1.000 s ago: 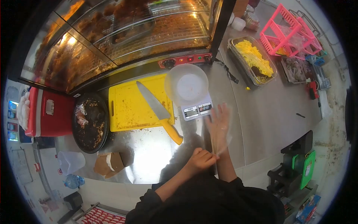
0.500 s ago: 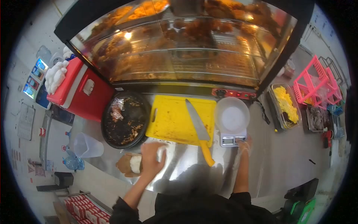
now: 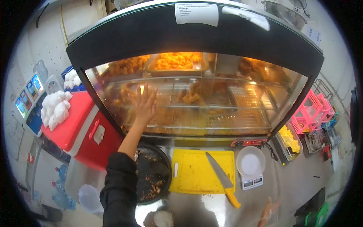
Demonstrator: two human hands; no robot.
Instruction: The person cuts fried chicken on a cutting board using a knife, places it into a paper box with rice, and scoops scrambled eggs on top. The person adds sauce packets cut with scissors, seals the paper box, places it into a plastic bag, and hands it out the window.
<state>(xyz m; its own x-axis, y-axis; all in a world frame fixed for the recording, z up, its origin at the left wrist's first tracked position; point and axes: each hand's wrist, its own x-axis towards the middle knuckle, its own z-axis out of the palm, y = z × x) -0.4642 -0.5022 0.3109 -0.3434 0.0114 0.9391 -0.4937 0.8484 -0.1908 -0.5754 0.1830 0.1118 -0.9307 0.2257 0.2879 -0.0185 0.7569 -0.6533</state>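
Note:
My left hand is raised with its fingers spread, right in front of the glass of a heated food display case. Behind the glass are shelves of brown fried pieces and a tray of orange fried food. Low at the right, my right hand is slightly blurred, fingers apart and holding nothing, below a digital kitchen scale. A clear round bowl sits on the scale. A knife with a yellow handle lies across a yellow cutting board.
A black pan with crumbs stands left of the board, partly behind my sleeve. Brown paper with a white lump lies at the bottom edge. A red cooler is left; a tray of yellow food and a pink basket are right.
The view has tilted up. My left hand has risen from beside the brown paper to the display case glass and opened. My right hand has come away from the scale, down and right.

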